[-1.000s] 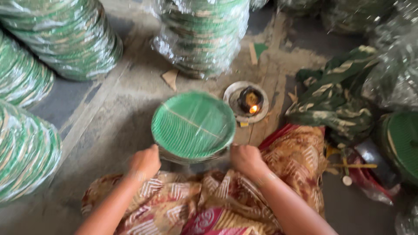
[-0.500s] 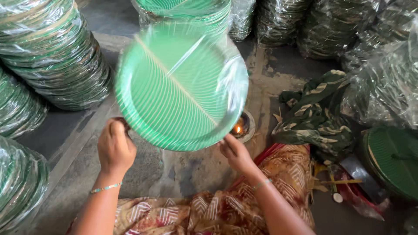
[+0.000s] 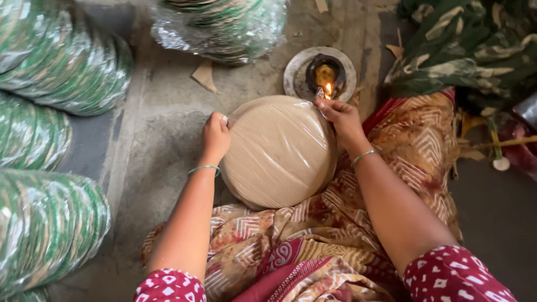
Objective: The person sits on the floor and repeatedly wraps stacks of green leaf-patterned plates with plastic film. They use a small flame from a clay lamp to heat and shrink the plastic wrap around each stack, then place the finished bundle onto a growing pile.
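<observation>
Patterned red and tan cloth (image 3: 313, 246) covered the person's lap nearest the camera, and on it rested a round stack of plates (image 3: 278, 150), tan underside up, wrapped in clear plastic film. The left hand (image 3: 214, 137) was curled closed around the stack's left rim, fingers pinching the film at its upper edge. The right hand (image 3: 341, 117) gripped the upper right rim, fingertips closed on a twist of film held just beside a small flame (image 3: 328, 89). The flame burned in a dark oil lamp (image 3: 324, 72) sitting on a metal dish (image 3: 295, 75) on the floor (image 3: 162, 151). Farther off and to the left lay wrapped bundles of green plates (image 3: 56, 61).
</observation>
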